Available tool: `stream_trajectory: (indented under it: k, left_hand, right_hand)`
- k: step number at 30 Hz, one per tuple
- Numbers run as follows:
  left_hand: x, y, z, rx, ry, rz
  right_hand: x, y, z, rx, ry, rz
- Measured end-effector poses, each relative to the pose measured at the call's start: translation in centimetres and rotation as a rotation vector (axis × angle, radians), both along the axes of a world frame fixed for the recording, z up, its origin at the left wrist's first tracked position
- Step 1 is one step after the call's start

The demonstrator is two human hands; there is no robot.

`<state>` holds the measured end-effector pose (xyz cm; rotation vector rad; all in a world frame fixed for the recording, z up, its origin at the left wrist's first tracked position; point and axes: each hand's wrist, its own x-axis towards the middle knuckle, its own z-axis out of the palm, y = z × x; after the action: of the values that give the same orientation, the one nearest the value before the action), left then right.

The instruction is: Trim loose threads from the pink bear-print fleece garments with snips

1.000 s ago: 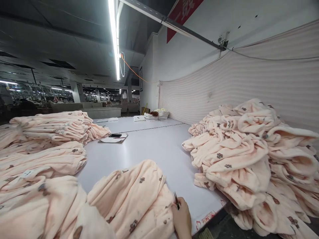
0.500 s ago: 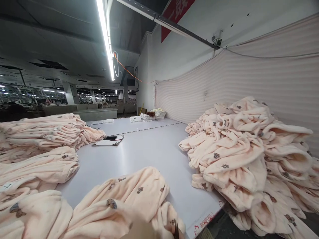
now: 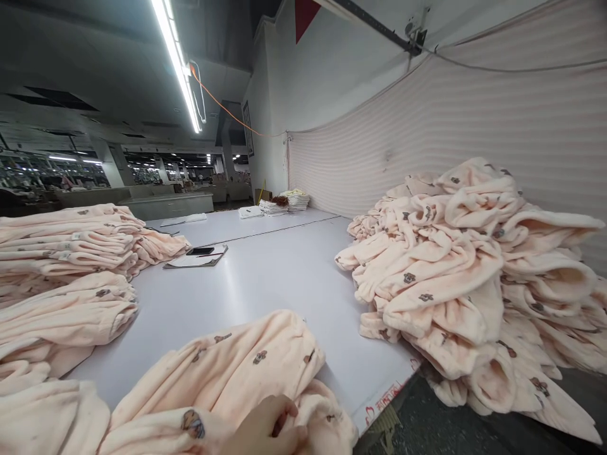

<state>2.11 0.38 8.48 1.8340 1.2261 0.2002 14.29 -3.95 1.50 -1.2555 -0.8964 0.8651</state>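
Fingers of the left hand (image 3: 266, 427) have come curled onto the pale-pink, brown-printed plush cloth (image 3: 222, 373) on the white tabletop (image 3: 265, 272); any clamp cannot be told; the right hand's dark snips have left view.

A black phone (image 3: 200, 251) is lying on a flat pad (image 3: 183, 261) on the pale tabletop (image 3: 256, 278). Farther back, low white stacks (image 3: 250, 212) are sitting near a yellowish-topped stack (image 3: 298, 200), with a dark reddish-brown item (image 3: 281, 201) resting close by. A striped sheet (image 3: 450, 120) is hanging along the wall (image 3: 322, 82), and a red banner (image 3: 305, 18) is showing above it. A lit tube (image 3: 177, 63) is glowing overhead, an orange cord (image 3: 222, 109) is running toward the sheet's corner, and a long grey counter (image 3: 165, 205) is standing beyond the table
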Motion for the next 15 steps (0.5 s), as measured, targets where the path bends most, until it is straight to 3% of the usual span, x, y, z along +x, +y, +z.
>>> stream_trajectory:
  k: [3, 7, 12, 15]
  left_hand:
    - [0.1, 0.3, 0.3, -0.045, 0.053, -0.044]
    - [-0.3, 0.7, -1.3, 0.031, -0.056, -0.018]
    - [-0.6, 2.2, -2.4, -0.2, -0.262, 0.061]
    - [-0.9, 2.6, -1.9, -0.363, -0.373, 0.11]
  right_hand:
    - [0.1, 0.5, -0.1, -0.008, -0.019, -0.024]
    - [0.2, -1.0, -0.8, -0.03, -0.04, -0.044]
    - [1.9, -2.3, -0.7, 0.033, -0.173, -0.075]
    - [3.0, -1.5, 0.3, 0.078, -0.283, 0.061]
